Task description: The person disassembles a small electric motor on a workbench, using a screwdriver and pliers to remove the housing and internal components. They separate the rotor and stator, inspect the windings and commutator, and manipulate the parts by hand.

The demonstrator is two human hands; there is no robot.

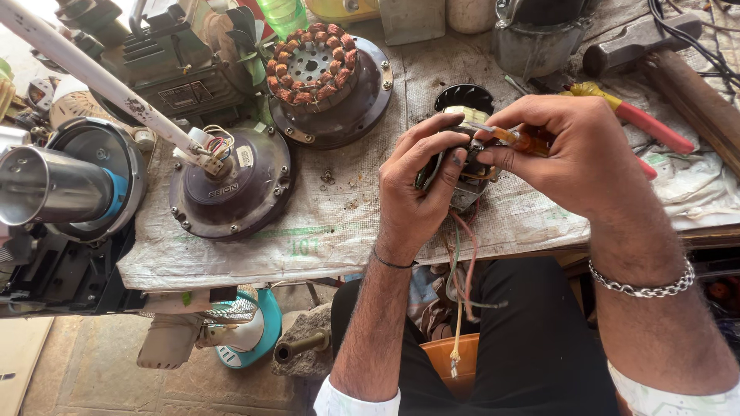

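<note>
My left hand (420,181) grips a small dark motor part (466,189) over the front of the workbench, thumb and fingers wrapped round its left side. Coloured wires (462,270) hang from the part down toward my lap. My right hand (574,150) holds an orange-handled screwdriver (515,139), its metal tip pointing left onto the top of the part. Just behind the part stands a small black fan housing (464,98).
A ceiling-fan motor body (231,189) with a white rod (92,73) and a copper-wound stator (327,81) lie on the woven sheet (339,223). Red-handled pliers (644,123) and a hammer (640,38) sit at the right. A metal cylinder (50,185) juts in left.
</note>
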